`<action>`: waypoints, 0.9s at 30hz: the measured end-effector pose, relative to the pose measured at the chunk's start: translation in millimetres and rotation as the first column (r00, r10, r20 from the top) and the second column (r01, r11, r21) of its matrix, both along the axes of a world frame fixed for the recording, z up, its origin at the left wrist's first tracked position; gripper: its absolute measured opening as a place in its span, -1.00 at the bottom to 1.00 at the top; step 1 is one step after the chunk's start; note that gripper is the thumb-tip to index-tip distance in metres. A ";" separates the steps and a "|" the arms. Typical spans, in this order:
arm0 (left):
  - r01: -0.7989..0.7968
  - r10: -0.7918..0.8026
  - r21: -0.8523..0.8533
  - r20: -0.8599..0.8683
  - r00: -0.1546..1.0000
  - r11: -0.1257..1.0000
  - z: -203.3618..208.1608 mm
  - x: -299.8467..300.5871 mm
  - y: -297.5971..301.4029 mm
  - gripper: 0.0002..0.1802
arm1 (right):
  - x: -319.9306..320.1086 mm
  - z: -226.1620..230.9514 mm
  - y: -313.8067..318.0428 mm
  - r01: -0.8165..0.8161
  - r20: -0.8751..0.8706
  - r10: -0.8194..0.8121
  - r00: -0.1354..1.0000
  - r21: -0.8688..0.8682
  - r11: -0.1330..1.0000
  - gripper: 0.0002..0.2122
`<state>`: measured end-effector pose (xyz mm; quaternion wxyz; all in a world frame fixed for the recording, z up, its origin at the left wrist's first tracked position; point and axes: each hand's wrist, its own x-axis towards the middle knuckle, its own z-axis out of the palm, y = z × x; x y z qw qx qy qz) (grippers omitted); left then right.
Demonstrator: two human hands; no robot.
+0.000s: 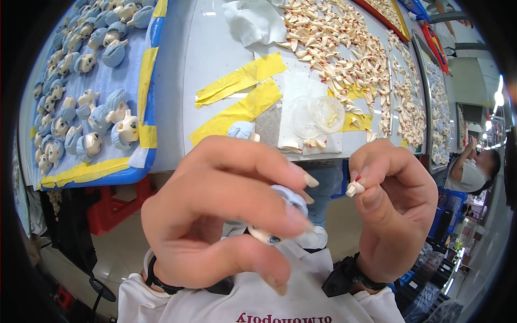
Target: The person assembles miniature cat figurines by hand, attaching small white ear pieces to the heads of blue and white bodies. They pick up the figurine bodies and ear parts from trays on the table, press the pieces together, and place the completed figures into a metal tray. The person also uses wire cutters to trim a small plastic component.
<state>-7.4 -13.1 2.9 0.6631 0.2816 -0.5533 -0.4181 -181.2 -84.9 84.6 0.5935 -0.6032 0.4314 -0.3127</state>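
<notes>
My left hand (210,199) is curled around a small doll head (263,235) with light-blue hair and a painted blue eye. Its fingers cover most of the head. To the right, thumb and forefinger of my right hand (398,204) pinch a tiny cream-coloured piece (354,189) with a red bit at its upper end. The two hands are apart, held in front of the table's near edge. Beyond my left knuckles, another blue-haired part (240,130) lies on the table, partly hidden.
A blue tray (145,171) edged with yellow tape holds many doll heads at left. Small cream pieces (336,48) cover the table's far right. A clear dish (318,116), yellow tape strips (242,78) and a white cloth (256,21) lie mid-table. Another person (468,172) is at far right.
</notes>
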 end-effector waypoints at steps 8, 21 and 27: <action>-0.097 0.148 0.206 -0.248 0.957 0.974 4.0 -23.1 4.8 -0.45 | -8.1 -10.7 -6.2 -0.199 -0.021 0.207 0.978 -0.382 0.902 -0.82; -0.198 0.215 0.280 -0.031 0.976 0.940 9.9 -18.8 14.9 -0.48 | 10.0 10.7 4.0 -0.522 -0.575 -0.003 0.818 -0.746 0.414 -0.81; -0.194 0.243 0.426 -0.064 0.968 0.884 21.2 -22.1 17.5 -0.45 | 6.9 8.2 -5.7 -0.558 -0.566 0.115 0.816 -0.721 0.410 -0.75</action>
